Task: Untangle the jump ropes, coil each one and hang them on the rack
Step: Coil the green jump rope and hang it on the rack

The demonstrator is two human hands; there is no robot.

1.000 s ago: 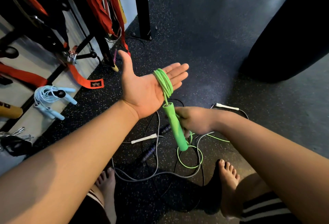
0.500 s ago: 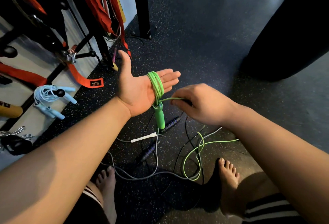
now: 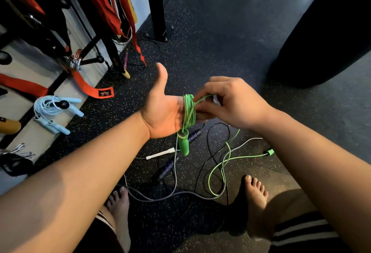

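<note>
Partly done. One finished so far: the light blue rope (image 3: 50,108), coiled up and hanging on a peg of the rack (image 3: 91,60) at the left. Now winding the green rope (image 3: 188,112), with a good few loops already round the left hand (image 3: 162,112) and one green handle (image 3: 183,142) dangling just under the palm. More to wind yet: a long loose piece of green on the floor (image 3: 220,31) between the bare feet, running off to the other green end (image 3: 270,151) near the right arm. After that, hanging the green coil on the rack. Then two more ropes, untouched on the floor and crossing each other and the loose green: a grey rope (image 3: 160,198) with a white handle (image 3: 160,153) and a black rope (image 3: 218,123) with dark handles (image 3: 166,169). So, less than half way, at a guess.

Left hand held out flat, palm up, thumb sticking up, carrying the loops; fingers probably straight, but mostly hidden behind the right hand. Right hand (image 3: 230,102) up close over those fingers, pinching the green rope between thumb and fingertips, laying a new loop across the bundle
</note>
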